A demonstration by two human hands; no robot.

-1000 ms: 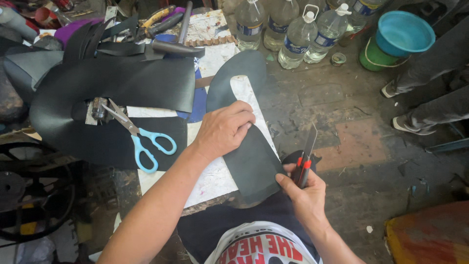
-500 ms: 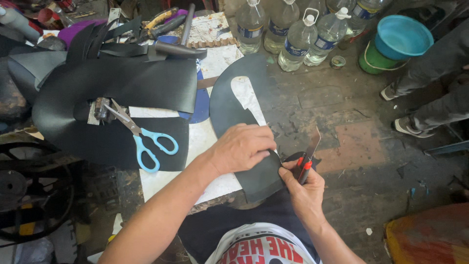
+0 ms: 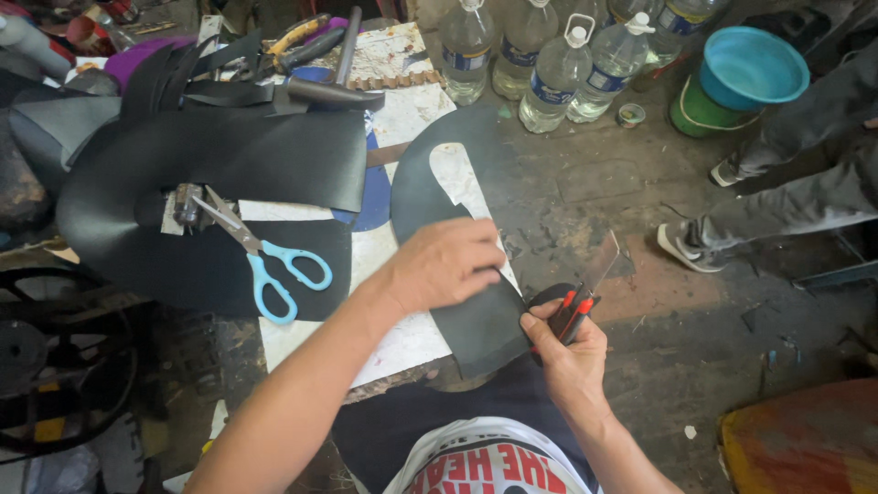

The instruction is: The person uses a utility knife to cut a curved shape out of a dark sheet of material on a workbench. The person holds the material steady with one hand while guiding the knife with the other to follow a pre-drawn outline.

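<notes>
Two hands work over a cluttered workboard [image 3: 402,334]: left hand [image 3: 445,263] pressing dark leather [image 3: 480,320], right hand [image 3: 565,343] pinching a cutter [image 3: 585,293].

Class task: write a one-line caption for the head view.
Left hand presses dark leather piece flat; right hand grips red-handled knife.

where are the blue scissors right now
In the head view the blue scissors lie left of the left hand, on the black sheet.

Bare floor [image 3: 585,197] right of the hands; scissors [image 3: 265,256] left, bottles [image 3: 549,69] ahead.
</notes>
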